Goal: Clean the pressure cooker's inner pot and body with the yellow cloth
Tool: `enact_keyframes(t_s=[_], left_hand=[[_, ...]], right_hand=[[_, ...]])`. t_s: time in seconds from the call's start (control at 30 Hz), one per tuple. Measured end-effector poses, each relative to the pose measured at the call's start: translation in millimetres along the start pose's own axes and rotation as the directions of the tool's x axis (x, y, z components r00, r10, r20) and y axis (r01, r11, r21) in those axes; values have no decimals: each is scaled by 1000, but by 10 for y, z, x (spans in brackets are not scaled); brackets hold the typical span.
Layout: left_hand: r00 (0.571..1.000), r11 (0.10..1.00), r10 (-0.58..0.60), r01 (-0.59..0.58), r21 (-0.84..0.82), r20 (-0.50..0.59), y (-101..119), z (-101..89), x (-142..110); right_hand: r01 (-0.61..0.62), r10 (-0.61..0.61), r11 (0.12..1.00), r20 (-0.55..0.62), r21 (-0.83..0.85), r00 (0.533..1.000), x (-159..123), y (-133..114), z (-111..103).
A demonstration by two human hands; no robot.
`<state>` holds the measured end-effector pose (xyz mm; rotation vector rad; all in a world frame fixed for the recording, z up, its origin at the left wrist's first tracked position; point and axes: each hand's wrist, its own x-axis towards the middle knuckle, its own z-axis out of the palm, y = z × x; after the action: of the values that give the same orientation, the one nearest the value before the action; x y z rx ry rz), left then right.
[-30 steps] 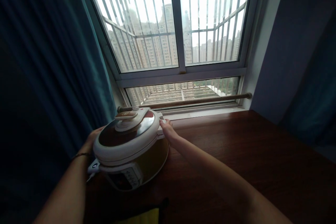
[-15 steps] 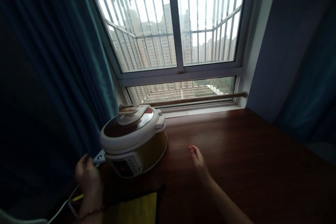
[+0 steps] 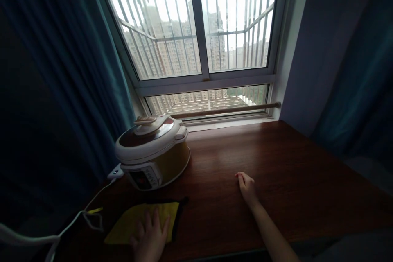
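Observation:
A white and gold electric pressure cooker (image 3: 152,151) with its lid on stands at the back left of a dark wooden table (image 3: 276,172). My left hand (image 3: 151,237) lies flat, fingers spread, on a yellow cloth (image 3: 135,219) near the table's front edge. My right hand (image 3: 247,188) rests on the bare wood to the right of the cooker, fingers loosely curled, holding nothing I can see.
A white power cord (image 3: 61,233) runs from the cooker's left side off the front left corner. Teal curtains (image 3: 76,69) hang at the left, dark ones at the right. A barred window (image 3: 199,28) with a wooden rod (image 3: 224,110) backs the table.
Both hands let go of the cooker and drew back toward me. The left hand dropped onto the yellow cloth; the right came down on the table.

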<state>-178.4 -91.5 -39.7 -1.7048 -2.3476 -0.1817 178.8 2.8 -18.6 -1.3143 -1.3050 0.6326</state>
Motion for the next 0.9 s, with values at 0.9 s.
enact_keyframes(t_s=[0.9], left_hand=[[758, -186, 643, 292, -938, 109, 2439, -199, 589]], right_hand=[[-192, -10, 914, 493, 358, 870, -3, -118, 181]])
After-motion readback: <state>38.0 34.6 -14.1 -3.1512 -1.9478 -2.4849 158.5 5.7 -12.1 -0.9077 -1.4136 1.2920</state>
